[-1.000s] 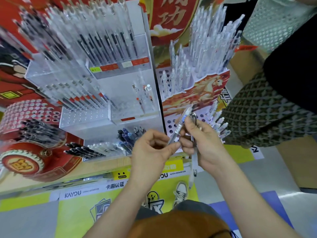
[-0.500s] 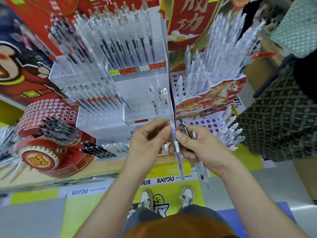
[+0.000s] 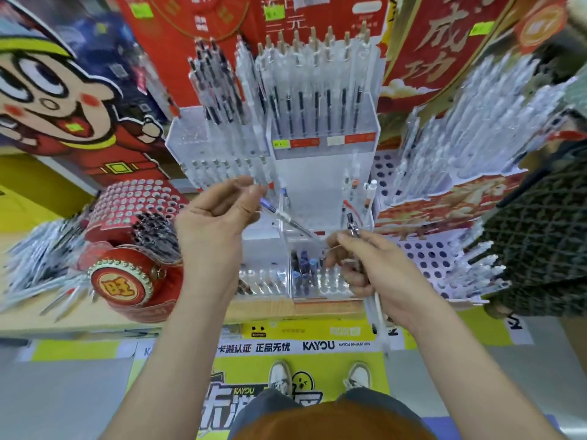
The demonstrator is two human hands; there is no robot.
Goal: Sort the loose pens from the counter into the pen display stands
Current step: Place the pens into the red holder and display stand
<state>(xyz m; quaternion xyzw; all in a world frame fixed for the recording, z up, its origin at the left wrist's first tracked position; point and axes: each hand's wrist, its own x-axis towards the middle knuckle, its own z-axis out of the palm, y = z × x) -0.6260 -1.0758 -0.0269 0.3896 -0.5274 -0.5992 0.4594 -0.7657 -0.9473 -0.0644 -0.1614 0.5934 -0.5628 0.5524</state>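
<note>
Standing at the wooden counter [image 3: 270,308], facing the pen stands. Pinching one clear pen [image 3: 289,219] at its blue end, between thumb and fingers of the left hand [image 3: 219,223]. Holding that pen up in front of the clear plastic stand [image 3: 327,173], slanted down to the right, off the counter and in no slot. Can't tell whether its far end touches the fingertips of the right hand [image 3: 374,268], only that it ends just beside them.

Clutching a small bundle of pens [image 3: 376,312] in that same right hand with curled fingers, with clips poking out above the knuckles and barrels hanging below the palm over the counter edge. Can't count the bundle, too blurred.

Around the hands:
- In the clear stand: rows of black-ink pens upright in the top tier, a few pens in the middle tier at the right, and a cluster of blue pens [image 3: 305,265] in the lowest tier between the hands.
- On the right: a white punched-hole stand [image 3: 422,252], packed with clear pens up top, open holes lower down.
- On the left: a red drum-shaped stand [image 3: 127,281] with dark pens fanned out.
- At the right edge: a second person [image 3: 540,249] in a dark patterned garment.
- Below: two pale shoes [image 3: 281,376] on a yellow floor sticker [image 3: 317,363].
</note>
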